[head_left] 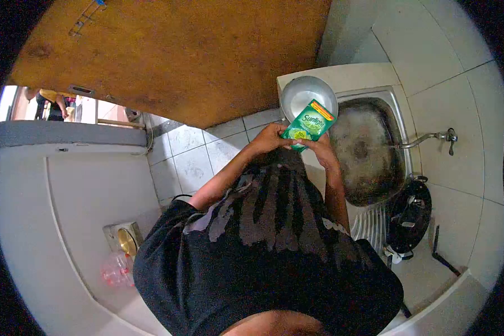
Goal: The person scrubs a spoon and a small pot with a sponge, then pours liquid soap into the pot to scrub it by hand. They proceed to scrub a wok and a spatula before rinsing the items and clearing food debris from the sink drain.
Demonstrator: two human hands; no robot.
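A green Sunlight pouch (pixel 309 124) with a red and yellow strip along its top is held between my two hands, tilted to the right. My left hand (pixel 270 138) grips its lower left corner, and my right hand (pixel 321 150) grips its lower right edge. Both hands have their fingers closed on the pouch. Behind the pouch, a round metal pan (pixel 297 94) rests on the counter corner beside the sink; the pouch hides its lower right part.
To the right lies a stained metal sink (pixel 369 151) under a wall tap (pixel 431 137). A black round rack (pixel 410 218) stands by the ridged drainboard. A wooden door (pixel 185 56) is ahead. Another person (pixel 53 103) shows through the opening at far left, and plastic bottles (pixel 116 270) sit lower left.
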